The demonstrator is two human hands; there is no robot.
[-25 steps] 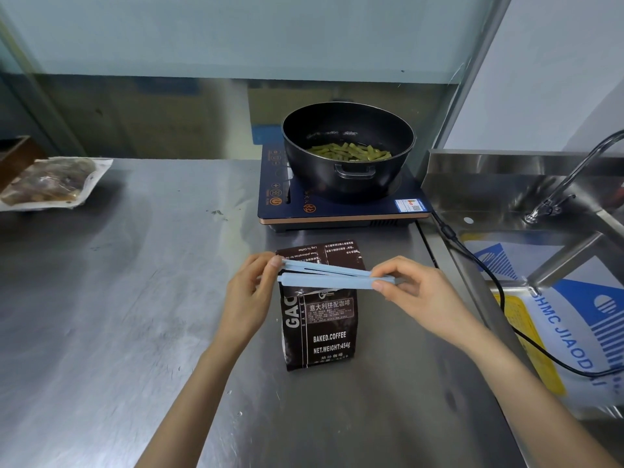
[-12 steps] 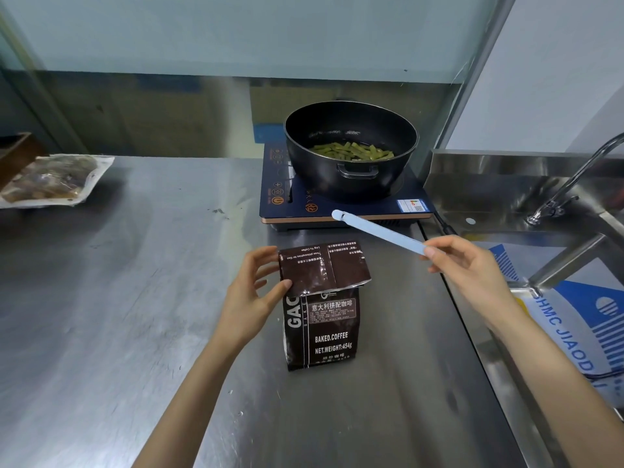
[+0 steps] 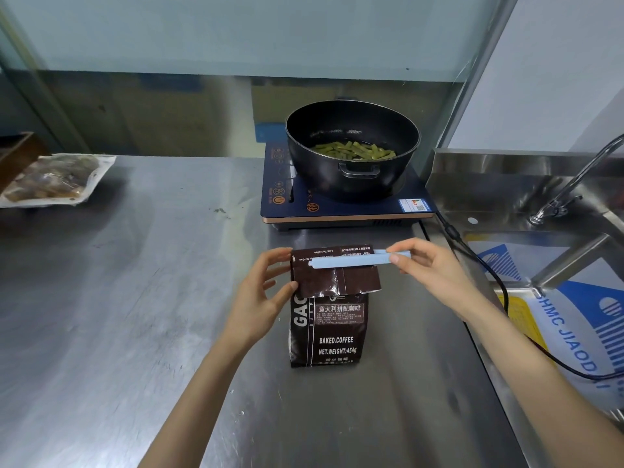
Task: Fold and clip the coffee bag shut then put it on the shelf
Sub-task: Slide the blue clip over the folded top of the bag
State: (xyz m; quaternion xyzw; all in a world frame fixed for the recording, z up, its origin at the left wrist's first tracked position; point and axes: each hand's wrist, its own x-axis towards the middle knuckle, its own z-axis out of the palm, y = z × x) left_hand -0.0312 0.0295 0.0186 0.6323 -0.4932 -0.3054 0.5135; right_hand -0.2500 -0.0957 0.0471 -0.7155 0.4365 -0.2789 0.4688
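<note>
A dark brown coffee bag [image 3: 329, 327] stands upright on the steel counter, its top folded forward into a flap [image 3: 334, 276]. My left hand [image 3: 261, 293] holds the flap's left edge between thumb and fingers. A long pale blue sealing clip [image 3: 358, 259] lies across the upper part of the flap. My right hand [image 3: 429, 273] pinches the clip's right end. Whether the clip's two arms straddle the fold I cannot tell.
Behind the bag a black pot [image 3: 353, 146] with green vegetable pieces sits on a dark blue induction cooker [image 3: 341, 204]. Its black cable [image 3: 499, 288] runs right into a steel sink [image 3: 526, 211] with a faucet [image 3: 570, 187]. A sealed food packet [image 3: 54, 179] lies far left.
My right hand swung the clip away toward the cooker, then brought it back down across the folded flap. My left hand let go of the clip and took the flap's left edge.
</note>
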